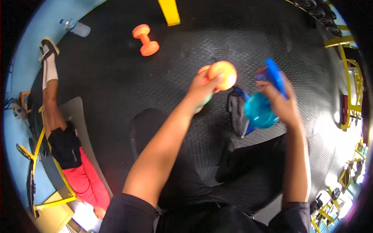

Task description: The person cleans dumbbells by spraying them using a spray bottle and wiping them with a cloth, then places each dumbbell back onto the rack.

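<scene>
My left hand (pixel 205 88) is closed around an orange dumbbell (pixel 224 75), held above the floor with one round end toward me. A blurred pale green patch shows under that hand; I cannot make out what it is. My right hand (pixel 283 99) is curled around a water bottle with a turquoise see-through body (pixel 261 110) and what looks like a bright blue upper part (pixel 275 77). Behind the bottle lies a grey and blue cloth or pouch (pixel 237 110) on the floor. Another orange dumbbell (pixel 145 39) rests farther off, beyond my left hand.
Black textured matting (pixel 186 46) covers the floor. A yellow post (pixel 169 13) stands ahead. At the left a person in a black top and red trousers (pixel 83 180) lies on a mat, near a clear bottle (pixel 75 28). Yellow racks (pixel 345 85) line the right side.
</scene>
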The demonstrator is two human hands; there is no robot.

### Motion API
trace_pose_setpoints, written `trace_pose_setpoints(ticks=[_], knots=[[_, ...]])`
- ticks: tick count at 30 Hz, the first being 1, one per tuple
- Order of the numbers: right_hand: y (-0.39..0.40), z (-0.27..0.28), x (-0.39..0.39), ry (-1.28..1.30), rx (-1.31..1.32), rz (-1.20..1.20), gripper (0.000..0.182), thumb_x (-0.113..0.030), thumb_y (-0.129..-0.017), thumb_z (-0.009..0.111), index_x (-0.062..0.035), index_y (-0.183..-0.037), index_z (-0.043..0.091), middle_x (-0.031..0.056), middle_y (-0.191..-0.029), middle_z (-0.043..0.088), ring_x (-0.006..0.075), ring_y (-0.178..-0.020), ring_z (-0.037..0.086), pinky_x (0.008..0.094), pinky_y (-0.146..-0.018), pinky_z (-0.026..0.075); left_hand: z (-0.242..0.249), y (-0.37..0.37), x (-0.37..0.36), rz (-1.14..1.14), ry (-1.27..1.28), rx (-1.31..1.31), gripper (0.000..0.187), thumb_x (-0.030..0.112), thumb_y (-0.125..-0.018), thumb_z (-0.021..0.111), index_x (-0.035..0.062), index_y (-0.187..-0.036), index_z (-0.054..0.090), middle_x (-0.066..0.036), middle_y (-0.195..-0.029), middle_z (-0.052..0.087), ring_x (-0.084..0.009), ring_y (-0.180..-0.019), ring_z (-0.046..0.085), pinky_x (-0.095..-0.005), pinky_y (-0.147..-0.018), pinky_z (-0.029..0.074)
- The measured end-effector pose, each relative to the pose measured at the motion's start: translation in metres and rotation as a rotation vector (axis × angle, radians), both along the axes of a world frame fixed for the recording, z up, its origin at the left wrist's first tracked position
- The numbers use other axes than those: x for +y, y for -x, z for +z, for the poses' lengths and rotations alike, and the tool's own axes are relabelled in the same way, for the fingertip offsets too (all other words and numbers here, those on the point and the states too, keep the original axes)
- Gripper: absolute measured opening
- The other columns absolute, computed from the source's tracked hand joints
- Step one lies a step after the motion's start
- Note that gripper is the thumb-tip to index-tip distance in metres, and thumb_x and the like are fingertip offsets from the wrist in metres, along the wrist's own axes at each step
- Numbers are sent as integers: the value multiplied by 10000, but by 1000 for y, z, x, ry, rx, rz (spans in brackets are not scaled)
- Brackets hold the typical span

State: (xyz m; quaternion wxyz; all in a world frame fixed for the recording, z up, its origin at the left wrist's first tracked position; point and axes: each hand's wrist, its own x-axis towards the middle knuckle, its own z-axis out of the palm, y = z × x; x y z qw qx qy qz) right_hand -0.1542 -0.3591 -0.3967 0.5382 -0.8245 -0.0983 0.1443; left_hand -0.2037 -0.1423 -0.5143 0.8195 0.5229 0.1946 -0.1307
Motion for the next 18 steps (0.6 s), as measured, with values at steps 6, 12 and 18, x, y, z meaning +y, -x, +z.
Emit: trace_pose_setpoints(ticks=[6,12,18], knots=[[26,-20,29,72,160,363,443,-88,-770,625,-13,-1207,598,138,-969,655,233,-857,637,338,-804,504,-24,29,21,38,133,63,377,294,-988,589,59,-1279,546,-15,-1067,616,-78,-854,544,-250,-787,467],[37,-41,33,222,-8,393,498,-147,-767,651,4,-1234,564,228,-1031,660,401,-962,644,447,-842,503,-41,37,22,-4,101,175,374,310,-966,521,92,-1268,553,-37,-1126,629,-127,-964,583,-291,-827,464],[42,-44,37,300,136,409,324,-118,-800,615,-35,-1113,626,160,-940,661,271,-859,659,367,-802,505,-34,28,20,61,222,260,578,514,-977,351,63,-1301,511,-106,-1255,578,-229,-1137,555,-435,-969,437]])
